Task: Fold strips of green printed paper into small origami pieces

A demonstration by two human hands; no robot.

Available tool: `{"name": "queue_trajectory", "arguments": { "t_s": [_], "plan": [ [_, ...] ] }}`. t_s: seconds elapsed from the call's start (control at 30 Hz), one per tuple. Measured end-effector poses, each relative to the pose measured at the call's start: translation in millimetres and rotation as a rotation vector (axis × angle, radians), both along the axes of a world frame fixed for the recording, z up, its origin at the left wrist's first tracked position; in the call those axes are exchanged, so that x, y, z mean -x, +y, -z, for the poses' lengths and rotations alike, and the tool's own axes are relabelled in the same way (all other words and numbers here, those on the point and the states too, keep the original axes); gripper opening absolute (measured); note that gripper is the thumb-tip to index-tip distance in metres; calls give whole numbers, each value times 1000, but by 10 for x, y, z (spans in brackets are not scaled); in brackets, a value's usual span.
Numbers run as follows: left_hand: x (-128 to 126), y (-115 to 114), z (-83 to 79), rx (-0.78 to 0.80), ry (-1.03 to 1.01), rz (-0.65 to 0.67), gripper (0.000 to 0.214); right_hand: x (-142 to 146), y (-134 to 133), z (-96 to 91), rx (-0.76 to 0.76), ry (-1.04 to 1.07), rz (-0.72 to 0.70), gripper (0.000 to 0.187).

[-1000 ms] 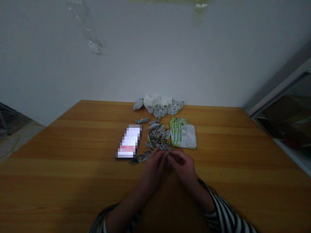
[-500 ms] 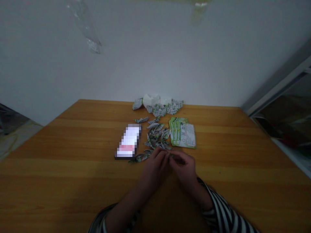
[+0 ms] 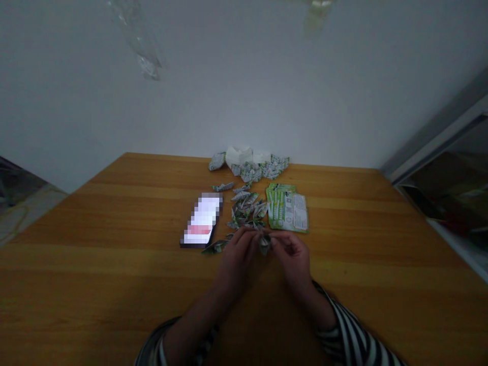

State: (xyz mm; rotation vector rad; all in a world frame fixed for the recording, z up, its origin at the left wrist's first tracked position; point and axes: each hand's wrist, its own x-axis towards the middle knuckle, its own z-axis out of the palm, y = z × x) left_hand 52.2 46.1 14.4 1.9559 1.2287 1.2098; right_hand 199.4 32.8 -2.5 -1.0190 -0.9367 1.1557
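Observation:
Between my two hands is a small folded paper piece [image 3: 264, 244], printed in grey and green. My left hand [image 3: 239, 254] pinches it from the left, and my right hand [image 3: 293, 253] pinches its right side with thumb and forefinger. Just beyond my fingers lies a heap of similar folded paper pieces [image 3: 246, 208]. A few more folded pieces [image 3: 216, 247] lie by my left hand, partly covered by it. To the right of the heap sits a fanned stack of green and white printed paper sheets [image 3: 287, 211].
A phone [image 3: 202, 221] with a lit, blurred-out screen lies left of the heap. At the back, against the wall, are joined folded paper pieces [image 3: 251, 171] and white crumpled paper [image 3: 239, 155]. The wooden table [image 3: 95, 213] meets the wall there; a shelf opening is at right.
My hands have drawn slightly apart, and the folded paper piece between them, mostly hidden before, now shows. The view has shifted slightly.

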Motion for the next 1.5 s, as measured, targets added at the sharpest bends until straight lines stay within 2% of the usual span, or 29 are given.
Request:
{"name": "queue_trajectory", "arguments": {
  "t_s": [0.13,0.23,0.3,0.4,0.5,0.6,0.77,0.87,1.03,1.2,1.33,1.43,1.5],
  "plan": [
    [21,32,-14,124,-197,-134,25,-21,19,-1,46,78,-51,16],
    [39,50,3,266,-336,-178,29,-39,15,-30,-11,5,-99,18],
    [47,53,6,299,-365,-183,30,-62,12,-51,-68,-72,-123,15],
    [49,37,-14,237,-296,-165,30,-120,13,-67,-174,-234,-162,12],
    [39,4,-44,163,-196,-134,26,-193,14,-75,-269,-408,-255,26],
    [28,-22,-58,111,-122,-114,24,-247,2,-98,-319,-509,-318,30],
    [21,-35,-38,53,-76,-87,17,-253,-27,-119,-352,-633,-265,41],
    [22,-33,-23,51,-70,-120,18,-224,-34,-95,-376,-661,-232,46],
    [15,-28,-34,117,-122,-181,20,-172,-38,-46,-399,-602,-166,37],
    [16,2,-15,245,-257,-238,24,-128,-26,-3,-348,-508,-91,23],
    [11,28,39,326,-382,-170,22,-135,-6,49,-290,-479,-76,20],
    [18,43,44,349,-494,18,12,-161,15,74,-229,-422,-70,16],
    [46,60,9,345,-478,171,27,-178,29,69,-211,-384,-81,13]
  ]
}}
